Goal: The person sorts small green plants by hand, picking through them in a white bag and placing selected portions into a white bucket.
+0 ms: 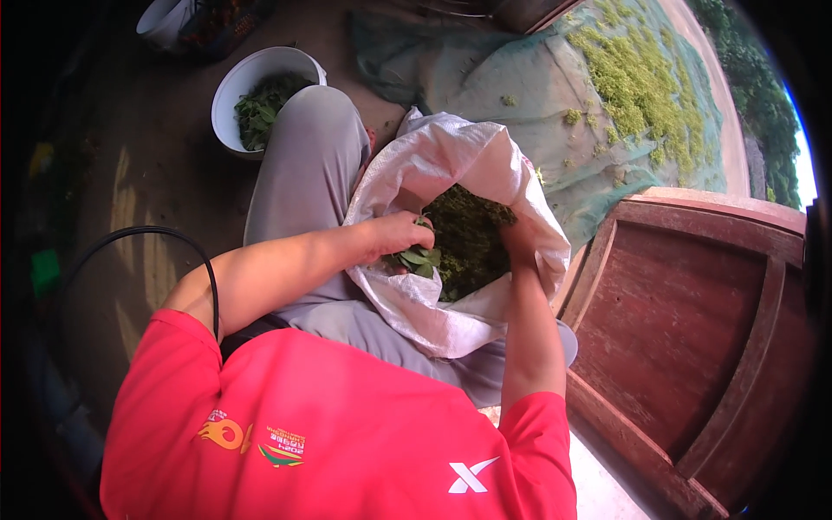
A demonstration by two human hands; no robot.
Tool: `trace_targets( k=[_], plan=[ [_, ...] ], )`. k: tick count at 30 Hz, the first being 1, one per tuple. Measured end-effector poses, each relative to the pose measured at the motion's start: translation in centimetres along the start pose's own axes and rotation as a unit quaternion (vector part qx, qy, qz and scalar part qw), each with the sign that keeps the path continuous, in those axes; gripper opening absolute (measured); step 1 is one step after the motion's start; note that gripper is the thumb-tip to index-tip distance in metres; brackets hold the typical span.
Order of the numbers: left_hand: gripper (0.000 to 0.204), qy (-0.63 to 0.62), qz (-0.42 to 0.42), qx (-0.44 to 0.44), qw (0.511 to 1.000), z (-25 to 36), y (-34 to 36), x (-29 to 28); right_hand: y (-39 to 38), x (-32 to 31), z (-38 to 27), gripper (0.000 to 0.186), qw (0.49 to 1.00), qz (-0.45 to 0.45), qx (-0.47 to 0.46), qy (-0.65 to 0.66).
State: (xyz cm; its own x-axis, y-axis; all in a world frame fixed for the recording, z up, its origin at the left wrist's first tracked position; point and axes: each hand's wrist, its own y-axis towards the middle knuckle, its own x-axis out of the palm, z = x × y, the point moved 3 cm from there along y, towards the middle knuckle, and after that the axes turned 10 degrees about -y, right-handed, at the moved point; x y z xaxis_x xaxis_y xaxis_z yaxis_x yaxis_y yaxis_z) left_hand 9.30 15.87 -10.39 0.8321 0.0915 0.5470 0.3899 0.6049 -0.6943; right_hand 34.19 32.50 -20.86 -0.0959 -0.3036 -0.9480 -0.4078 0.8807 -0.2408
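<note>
Sack (442, 334), white and woven, in the seated person's lap, mouth open and edge crumpled. Greenery (468, 251) inside, dark green to yellowish, loose.

Left hand (400, 236) at the sack's left edge, fingers closed on a few green leaves (419, 259), which lie over the near-left part of the opening. Right hand (517, 238) reaches in at the right edge; fingertips hidden, cannot tell whether they grip anything. Hands apart, on opposite sides of the mouth.

Beyond the left knee (319, 130): white bucket (223, 121) on the ground, more foliage (262, 108) in it. Farther off, a second pail (159, 24) beside a dark basket (221, 35).

Net (494, 78), greenish, spread past the sack; pale yellow-green sprigs (637, 87) thick toward its far right edge, scattered nearer. Reddish-brown wooden panel (676, 321) to the right.
</note>
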Motion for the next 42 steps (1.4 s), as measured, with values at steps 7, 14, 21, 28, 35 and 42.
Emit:
trace_targets(
  k=[7,14,21,28,35,42],
  plan=[
    [0.010,0.015,0.024,0.015,0.999,0.2,-0.1,0.3,-3.4,-4.0,-2.9,0.045,0.993,0.113,-0.017,-0.031],
    [0.009,0.015,0.011,0.030,0.999,-0.1,0.2,0.1,-6.6,-8.5,-6.8,0.046,0.996,0.042,-0.013,-0.075],
    [0.009,-0.001,0.013,0.063,0.998,0.0,0.0,-0.3,-10.3,-13.3,-11.3,0.043,0.988,0.132,-0.037,-0.065],
    [0.010,-0.012,0.016,0.100,0.995,-0.1,-0.1,-0.5,-12.2,-13.1,-15.5,0.059,0.987,0.088,-0.060,-0.116],
    [0.009,-0.003,0.066,0.145,0.987,-0.2,-0.4,-0.8,-13.3,-10.8,-13.7,0.058,0.991,-0.012,-0.123,-0.061],
    [0.015,0.055,0.099,0.138,0.984,0.2,-0.1,-0.7,-14.1,-11.9,-15.0,0.015,0.978,-0.031,-0.205,-0.009]
  ],
)
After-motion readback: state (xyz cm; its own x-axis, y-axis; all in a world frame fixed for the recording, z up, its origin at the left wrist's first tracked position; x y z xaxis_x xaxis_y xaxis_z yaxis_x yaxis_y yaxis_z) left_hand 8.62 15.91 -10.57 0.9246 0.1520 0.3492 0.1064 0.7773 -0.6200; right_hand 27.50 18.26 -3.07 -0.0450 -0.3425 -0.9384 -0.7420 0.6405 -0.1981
